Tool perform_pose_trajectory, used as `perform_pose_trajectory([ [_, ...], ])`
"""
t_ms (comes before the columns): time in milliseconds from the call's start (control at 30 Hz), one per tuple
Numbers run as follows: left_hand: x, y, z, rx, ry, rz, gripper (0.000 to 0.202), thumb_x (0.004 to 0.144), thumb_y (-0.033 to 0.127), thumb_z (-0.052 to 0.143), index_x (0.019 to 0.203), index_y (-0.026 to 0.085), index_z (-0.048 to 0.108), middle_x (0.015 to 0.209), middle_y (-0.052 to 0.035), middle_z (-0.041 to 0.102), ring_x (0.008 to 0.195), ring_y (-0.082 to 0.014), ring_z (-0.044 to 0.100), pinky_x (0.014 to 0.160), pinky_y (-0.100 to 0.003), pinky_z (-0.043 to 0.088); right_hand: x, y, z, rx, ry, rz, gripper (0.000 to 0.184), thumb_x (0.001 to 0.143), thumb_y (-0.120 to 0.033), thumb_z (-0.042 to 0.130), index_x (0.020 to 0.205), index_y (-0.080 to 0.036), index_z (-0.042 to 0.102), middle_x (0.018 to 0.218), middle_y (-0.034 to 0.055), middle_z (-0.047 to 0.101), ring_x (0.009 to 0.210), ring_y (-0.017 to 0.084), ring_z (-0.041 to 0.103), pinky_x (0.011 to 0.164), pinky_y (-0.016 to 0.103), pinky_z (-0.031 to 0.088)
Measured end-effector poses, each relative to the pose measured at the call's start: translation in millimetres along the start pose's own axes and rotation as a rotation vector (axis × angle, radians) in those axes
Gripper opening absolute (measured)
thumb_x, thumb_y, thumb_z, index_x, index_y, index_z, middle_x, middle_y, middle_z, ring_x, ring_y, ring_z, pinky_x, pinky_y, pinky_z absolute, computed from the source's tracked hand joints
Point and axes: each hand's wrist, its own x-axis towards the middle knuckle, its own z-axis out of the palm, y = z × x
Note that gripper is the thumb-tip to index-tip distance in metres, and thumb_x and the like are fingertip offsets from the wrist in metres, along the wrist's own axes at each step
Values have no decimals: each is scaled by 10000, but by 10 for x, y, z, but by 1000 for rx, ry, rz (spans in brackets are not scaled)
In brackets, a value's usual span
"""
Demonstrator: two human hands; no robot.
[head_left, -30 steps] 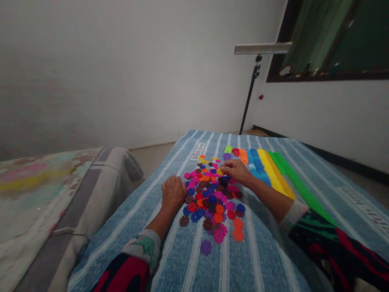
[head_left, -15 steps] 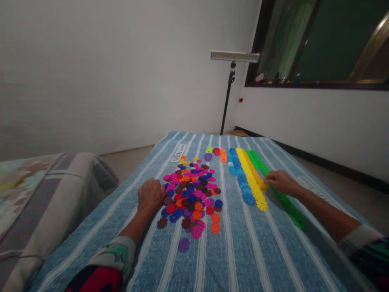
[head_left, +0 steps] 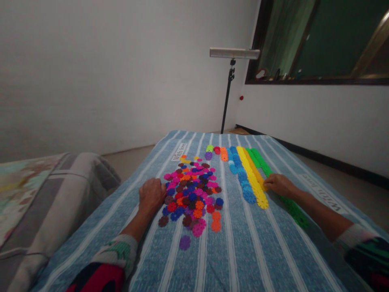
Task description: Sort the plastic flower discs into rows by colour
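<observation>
A loose pile of small flower-shaped plastic discs [head_left: 193,194] in pink, blue, red, orange and brown lies on a blue striped cloth [head_left: 237,247]. My left hand [head_left: 152,195] rests curled at the pile's left edge. To the right run sorted rows: blue [head_left: 241,178], yellow [head_left: 252,182], orange [head_left: 254,170] and green [head_left: 287,202]. My right hand [head_left: 281,185] lies across the green row with its fingertips pinched at the near end of the orange row. What the fingers hold is too small to make out.
Short starts of light green, purple, red and orange rows [head_left: 216,151] sit at the far end. A lamp on a black stand [head_left: 229,85] rises behind the cloth. A grey folded blanket [head_left: 60,202] lies left. A dark window [head_left: 322,40] is at upper right.
My right hand left the pile and moved right to the orange row's near end. The left hand stayed at the pile. The view swung to the right.
</observation>
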Motion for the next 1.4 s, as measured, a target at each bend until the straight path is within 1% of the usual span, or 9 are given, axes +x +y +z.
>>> perform_pose_trajectory([
  [300, -25, 9, 23, -26, 15, -14, 328, 934, 276, 352, 978, 129, 643, 1032, -154, 656, 1054, -274, 595, 861, -353, 426, -31, 87, 58, -94, 116, -1, 304, 827, -253, 482, 838, -216, 784, 925, 66, 744, 878, 221, 668, 748, 279, 439],
  [433, -68, 26, 31, -37, 9, -29, 318, 941, 274, 360, 1004, 128, 635, 1043, -150, 647, 1069, -266, 590, 880, -349, 419, 36, -108, 79, -66, 131, -32, 306, 842, -262, 478, 844, -227, 782, 928, 66, 752, 865, 229, 676, 738, 292, 456],
  [567, -92, 34, 60, -41, 13, -39, 301, 952, 263, 365, 1024, 125, 623, 1070, -150, 641, 1094, -264, 577, 905, -354, 410, 194, -671, 152, -23, 138, -192, 283, 884, -271, 494, 857, -215, 770, 936, 83, 739, 878, 220, 665, 805, 304, 457],
  [767, -130, 38, 101, -64, 29, -43, 263, 949, 245, 394, 1032, 142, 620, 1080, -137, 634, 1119, -258, 557, 936, -358, 390, 566, -1955, 448, 21, 26, -512, 274, 960, -269, 470, 1020, -200, 728, 1038, 86, 695, 966, 216, 625, 857, 306, 458],
  [867, -143, 38, 113, -71, 28, -42, 264, 956, 250, 391, 1036, 142, 617, 1074, -133, 632, 1106, -256, 555, 939, -366, 389, 775, -2489, 629, 29, 13, -583, 253, 982, -284, 466, 1043, -233, 707, 1084, 66, 678, 1034, 218, 598, 894, 297, 438],
  [967, -149, 32, 134, -73, 33, -41, 264, 958, 261, 395, 1046, 147, 616, 1079, -133, 626, 1118, -257, 545, 944, -369, 388, 907, -2800, 795, -10, 8, -560, 244, 987, -321, 483, 1042, -201, 689, 1120, 89, 654, 1046, 232, 586, 892, 305, 429],
  [1167, -166, 29, 191, -82, 59, -27, 283, 959, 254, 381, 1058, 135, 618, 1094, -144, 618, 1130, -274, 532, 955, -390, 380, 682, -2778, 1025, -46, 11, -656, 254, 1001, -366, 479, 1078, -186, 641, 1146, 90, 633, 1084, 226, 530, 929, 352, 383],
  [1267, -177, 38, 193, -95, 69, -24, 285, 960, 241, 371, 1047, 130, 618, 1090, -146, 616, 1124, -276, 529, 961, -398, 374, 515, -2650, 1007, -39, 24, -726, 265, 1016, -362, 449, 1057, -184, 641, 1104, 90, 641, 1041, 217, 544, 900, 349, 378],
  [1400, -184, 48, 166, -102, 70, -24, 288, 964, 242, 367, 1037, 130, 621, 1081, -145, 616, 1127, -275, 526, 960, -397, 373, 559, -2588, 885, -65, 8, -652, 331, 1036, -313, 389, 944, -178, 677, 955, 73, 666, 905, 188, 584, 830, 308, 383],
])
